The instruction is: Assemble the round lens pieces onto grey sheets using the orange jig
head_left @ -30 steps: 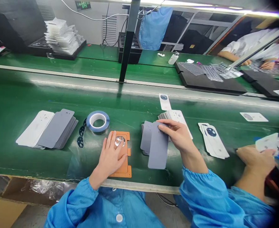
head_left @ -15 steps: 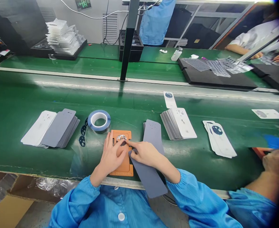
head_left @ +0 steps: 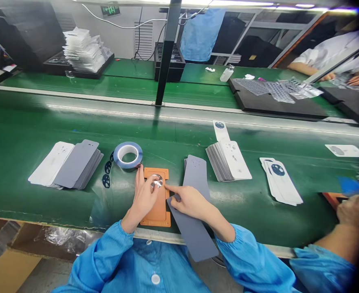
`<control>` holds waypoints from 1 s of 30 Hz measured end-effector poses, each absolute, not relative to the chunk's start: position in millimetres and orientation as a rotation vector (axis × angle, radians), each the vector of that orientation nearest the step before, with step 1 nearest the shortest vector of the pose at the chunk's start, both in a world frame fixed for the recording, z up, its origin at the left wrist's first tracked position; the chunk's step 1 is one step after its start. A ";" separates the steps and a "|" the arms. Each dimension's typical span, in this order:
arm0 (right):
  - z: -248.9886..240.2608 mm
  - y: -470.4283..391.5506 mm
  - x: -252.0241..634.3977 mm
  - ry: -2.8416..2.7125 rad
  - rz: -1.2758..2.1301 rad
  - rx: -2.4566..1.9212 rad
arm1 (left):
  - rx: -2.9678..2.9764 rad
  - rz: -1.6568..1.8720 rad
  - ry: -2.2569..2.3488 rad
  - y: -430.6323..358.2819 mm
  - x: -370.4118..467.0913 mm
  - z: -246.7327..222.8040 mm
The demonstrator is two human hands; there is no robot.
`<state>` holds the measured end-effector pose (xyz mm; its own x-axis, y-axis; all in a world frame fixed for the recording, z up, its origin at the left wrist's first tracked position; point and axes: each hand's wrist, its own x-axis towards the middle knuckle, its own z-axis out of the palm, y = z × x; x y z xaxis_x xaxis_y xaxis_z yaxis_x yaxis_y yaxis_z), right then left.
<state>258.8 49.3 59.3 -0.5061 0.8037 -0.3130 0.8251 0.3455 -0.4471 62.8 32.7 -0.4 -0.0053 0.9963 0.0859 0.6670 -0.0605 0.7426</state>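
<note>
An orange fixture plate (head_left: 155, 207) lies at the table's front edge. My left hand (head_left: 144, 197) rests over its left side, thumb and fingertips on a shiny round metal piece (head_left: 157, 181) near the plate's top. My right hand (head_left: 194, 201) holds a grey phone-shaped panel (head_left: 194, 236) beneath its curled fingers, index finger pointing at the plate's right side. That panel slants over the front edge. Behind it is a stack of grey panels (head_left: 196, 173). A blue tape roll (head_left: 128, 155) lies behind the plate, with dark camera-shaped stickers (head_left: 106, 180) left of it.
White and grey panels (head_left: 75, 165) are stacked at the left. Right of centre stands another stack (head_left: 236, 160), then loose white panels (head_left: 281, 181). A co-worker's hand (head_left: 353, 211) is at the far right. A black post (head_left: 164, 65) rises behind the rail.
The round metal piece now shows tilted up at my left fingertips, where it lay flat before. My right index finger has moved slightly away from it. The view has shifted slightly.
</note>
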 end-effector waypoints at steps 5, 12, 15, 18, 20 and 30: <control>58.0 42.4 274.3 2.496 -1.224 1.591 | 1.859 0.848 1.732 36.3 63.7 3.3; 76.2 45.8 292.2 2.445 -1.656 1.864 | 2.187 0.851 1.839 34.6 69.2 10.2; 85.5 48.8 294.6 2.464 -1.721 1.978 | 2.298 0.837 1.819 31.8 71.8 11.7; 89.1 50.3 294.1 2.515 -1.741 2.065 | 2.401 0.824 1.754 32.0 72.8 10.7; 88.0 51.3 293.1 2.553 -1.750 2.107 | 2.464 0.810 1.706 33.9 72.0 9.9; 77.2 72.3 279.1 2.559 -1.957 2.375 | 2.280 0.929 1.632 4.2 58.1 15.8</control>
<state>279.1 72.3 77.2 -0.0702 0.9975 0.0054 0.2559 0.0232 -0.9664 58.1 4.2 15.8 0.1988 0.9042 0.3779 0.7865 -0.3773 0.4890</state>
